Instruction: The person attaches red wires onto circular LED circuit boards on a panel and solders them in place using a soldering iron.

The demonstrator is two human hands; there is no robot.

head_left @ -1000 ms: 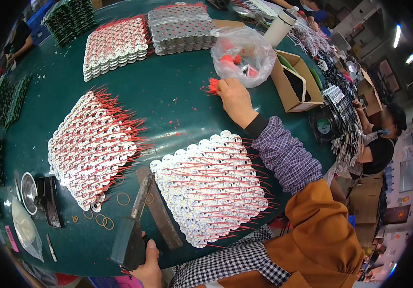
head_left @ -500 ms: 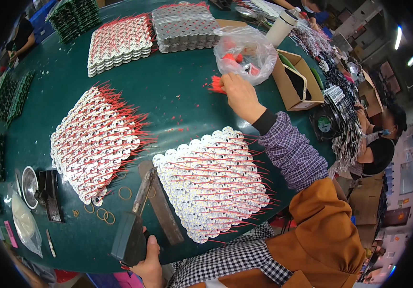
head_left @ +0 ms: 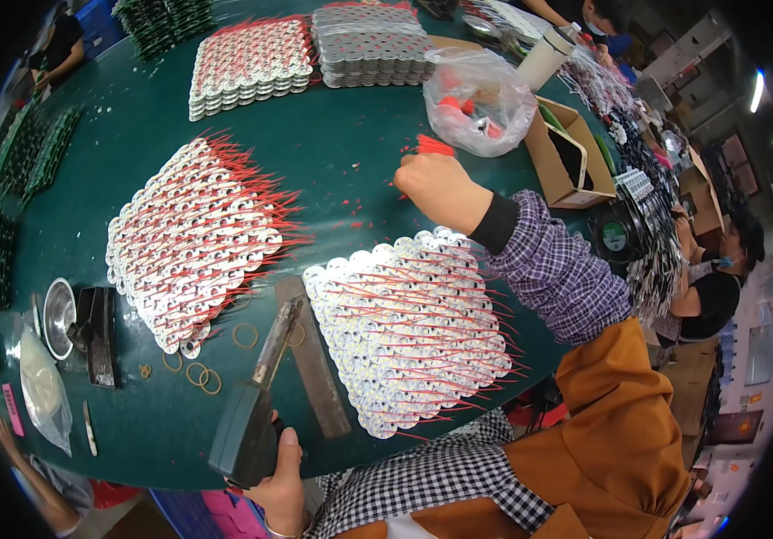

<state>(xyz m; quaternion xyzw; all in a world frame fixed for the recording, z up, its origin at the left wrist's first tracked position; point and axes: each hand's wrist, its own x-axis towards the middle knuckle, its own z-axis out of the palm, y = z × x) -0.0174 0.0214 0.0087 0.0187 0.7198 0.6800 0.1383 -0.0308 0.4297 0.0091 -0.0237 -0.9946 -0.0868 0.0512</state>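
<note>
My left hand is wrapped round the grip of a dark green soldering gun, whose metal barrel points away over a flat metal bar. My right hand is closed over the table; a bit of red wire shows at its fingertips, mostly hidden. Just beyond that hand lies a small bundle of red wires. Nearest below it is a sheet of round white boards with red wires across it. A second such sheet, with red wires fanning out on its right side, lies to the left.
Stacked board sheets stand at the back. A plastic bag, a white bottle and a cardboard box are at far right. Rubber bands, a metal bowl and a black stand lie left. Other people sit around.
My right hand has drawn away from the red wire bundle, toward me and slightly left; the bundle stays on the table. The whole view has shifted a little. My left hand keeps the soldering gun.
</note>
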